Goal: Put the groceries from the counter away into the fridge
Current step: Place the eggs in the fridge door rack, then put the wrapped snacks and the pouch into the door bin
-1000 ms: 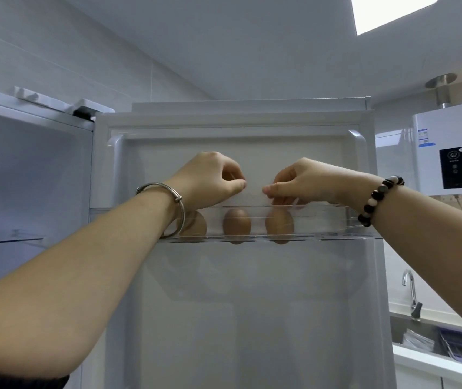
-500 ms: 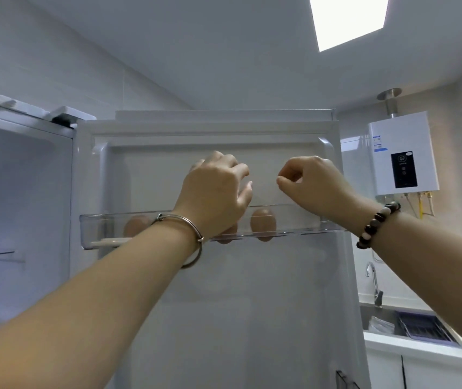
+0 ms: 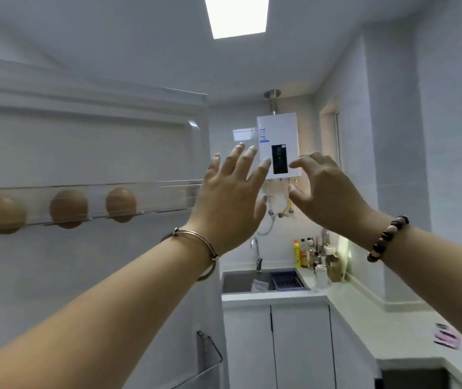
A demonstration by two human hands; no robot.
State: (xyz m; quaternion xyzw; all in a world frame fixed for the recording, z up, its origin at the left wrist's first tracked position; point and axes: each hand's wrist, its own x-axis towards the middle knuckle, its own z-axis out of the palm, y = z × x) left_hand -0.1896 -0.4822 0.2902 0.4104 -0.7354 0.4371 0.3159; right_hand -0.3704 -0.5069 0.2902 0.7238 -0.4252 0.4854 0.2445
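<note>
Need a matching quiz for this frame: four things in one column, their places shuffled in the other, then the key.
Things:
1. eggs
2. heater
3. bangle
4. pink item

Places:
A. on the counter, far right
B. at the left hand's wrist
C. in the door shelf
D. mounted above the sink

Pairs: 1-C, 2-D, 3-B, 4-A

Motion blur smears the fridge door (image 3: pixel 83 153) and its eggs (image 3: pixel 68 209); the bottles (image 3: pixel 304 252) beside the sink (image 3: pixel 238 282) are too small to identify.
</note>
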